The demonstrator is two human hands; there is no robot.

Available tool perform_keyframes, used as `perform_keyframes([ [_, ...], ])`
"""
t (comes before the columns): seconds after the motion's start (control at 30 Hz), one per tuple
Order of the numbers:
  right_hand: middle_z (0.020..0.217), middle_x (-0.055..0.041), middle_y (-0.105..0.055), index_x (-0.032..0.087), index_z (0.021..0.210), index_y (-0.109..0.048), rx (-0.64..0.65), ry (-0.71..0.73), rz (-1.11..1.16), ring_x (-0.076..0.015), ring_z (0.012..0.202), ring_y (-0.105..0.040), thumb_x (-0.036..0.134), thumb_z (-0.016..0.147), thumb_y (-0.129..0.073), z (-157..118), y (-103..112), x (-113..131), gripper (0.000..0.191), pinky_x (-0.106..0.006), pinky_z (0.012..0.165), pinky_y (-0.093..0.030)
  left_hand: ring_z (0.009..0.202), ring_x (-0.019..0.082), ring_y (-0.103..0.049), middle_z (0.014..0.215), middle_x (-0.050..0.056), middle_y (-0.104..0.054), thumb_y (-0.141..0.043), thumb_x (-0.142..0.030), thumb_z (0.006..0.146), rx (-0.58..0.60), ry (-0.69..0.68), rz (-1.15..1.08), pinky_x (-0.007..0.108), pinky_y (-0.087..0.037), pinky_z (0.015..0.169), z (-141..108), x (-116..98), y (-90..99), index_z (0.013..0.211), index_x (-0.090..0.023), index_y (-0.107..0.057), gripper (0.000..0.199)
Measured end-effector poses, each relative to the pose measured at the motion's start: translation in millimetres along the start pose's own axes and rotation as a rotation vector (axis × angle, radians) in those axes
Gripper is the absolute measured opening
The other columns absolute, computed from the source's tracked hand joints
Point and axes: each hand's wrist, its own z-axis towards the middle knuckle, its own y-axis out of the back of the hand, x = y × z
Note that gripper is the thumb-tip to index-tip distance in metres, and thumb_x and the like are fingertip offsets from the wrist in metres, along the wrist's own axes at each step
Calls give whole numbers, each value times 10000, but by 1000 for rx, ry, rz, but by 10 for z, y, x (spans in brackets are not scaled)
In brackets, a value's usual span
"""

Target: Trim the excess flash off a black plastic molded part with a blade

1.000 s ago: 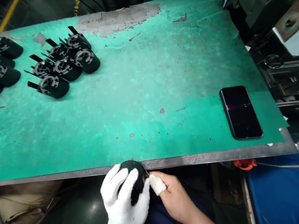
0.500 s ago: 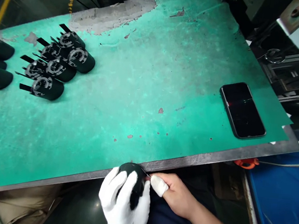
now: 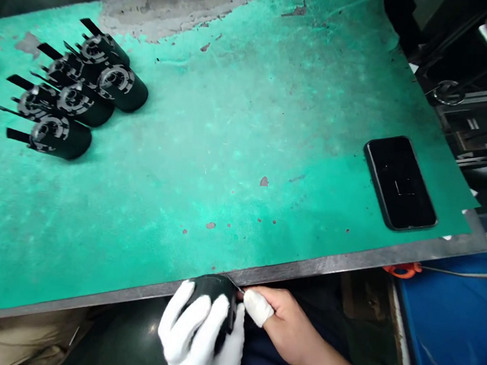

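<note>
Wrapped round a black cylindrical part (image 3: 216, 286) is my left hand (image 3: 203, 339), in a white glove. The part is held at the near edge of the bench, its far side close to the metal rim. My right hand (image 3: 284, 322) is bare except for a white cover on the thumb. Its thumb and fingers pinch a thin, narrow tool (image 3: 239, 288) whose tip meets the right side of the part. Most of the tool is hidden in the fingers, so its kind does not show.
On the green bench top (image 3: 212, 144), several black cylindrical parts (image 3: 73, 93) with protruding tabs stand grouped at left, more at the far left edge. A phone (image 3: 402, 183) lies at right. Below the edge are an orange-handled item (image 3: 403, 269) and a blue bin (image 3: 451, 329).
My view has shifted slightly, so the grouped parts sit further left. The left hand has turned the held part a little; the right hand keeps its pinch against it.
</note>
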Motion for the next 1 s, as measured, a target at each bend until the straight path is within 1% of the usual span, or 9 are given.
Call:
perform_keyframes([
  [0.1,771,-24,-673,188,871,-718,-14,60,-38,-190,750,-587,471,1012,-441,10,5,-11,420,-288,741,-476,1153,353,-600,980,51,-560,-870,-29,616,24,2,-50,501,-575,937,-11,2,31,950,-144,-660,411],
  [0.2,777,-27,-683,190,907,-734,1,117,-145,-187,737,-590,425,1013,-449,43,37,10,385,-291,721,-465,1156,343,-595,983,53,-570,-863,-16,620,28,1,-87,504,-570,950,-11,7,50,960,-151,-672,412],
  [0.27,714,-6,-635,192,810,-707,5,120,-218,-166,683,-543,413,1013,-446,67,58,23,398,-283,666,-425,1126,329,-606,970,50,-577,-869,-16,609,24,1,-97,504,-572,946,-8,16,49,956,-153,-679,418],
  [0.37,638,19,-536,193,673,-610,-7,85,-271,-145,633,-465,427,1016,-436,87,60,36,450,-277,615,-365,1079,312,-618,943,41,-578,-874,-17,595,25,2,-108,508,-574,938,-16,37,37,926,-153,-684,405],
  [0.43,647,20,-538,194,676,-598,-33,79,-266,-145,645,-470,426,1015,-443,87,37,45,439,-276,631,-367,1080,314,-612,948,37,-574,-873,-20,589,19,-3,-109,515,-572,941,-31,50,26,903,-158,-685,392],
  [0.57,709,10,-597,194,745,-646,-89,96,-224,-156,697,-512,415,1012,-461,84,-23,38,393,-275,684,-393,1091,315,-604,953,26,-561,-878,-27,576,-2,-21,-95,515,-574,947,-49,66,11,876,-169,-681,386],
  [0.77,726,-3,-568,172,720,-607,1,38,-74,-169,726,-502,512,1018,-398,119,-13,-32,499,-277,682,-414,1035,279,-635,923,16,-582,-883,-46,588,0,-19,-85,493,-585,943,-3,43,23,927,-197,-677,425],
  [0.87,741,-5,-579,170,726,-607,38,15,-67,-178,749,-516,500,1018,-409,120,26,4,483,-285,708,-423,1051,285,-631,918,23,-584,-873,-31,591,9,-16,-89,498,-581,948,-5,40,30,941,-205,-678,436],
  [1.0,784,-6,-594,179,739,-597,83,31,-62,-192,802,-535,475,1018,-411,116,72,92,447,-294,757,-436,1075,303,-624,941,33,-579,-869,-23,582,3,-18,-97,513,-584,936,-45,65,23,928,-202,-681,433],
])
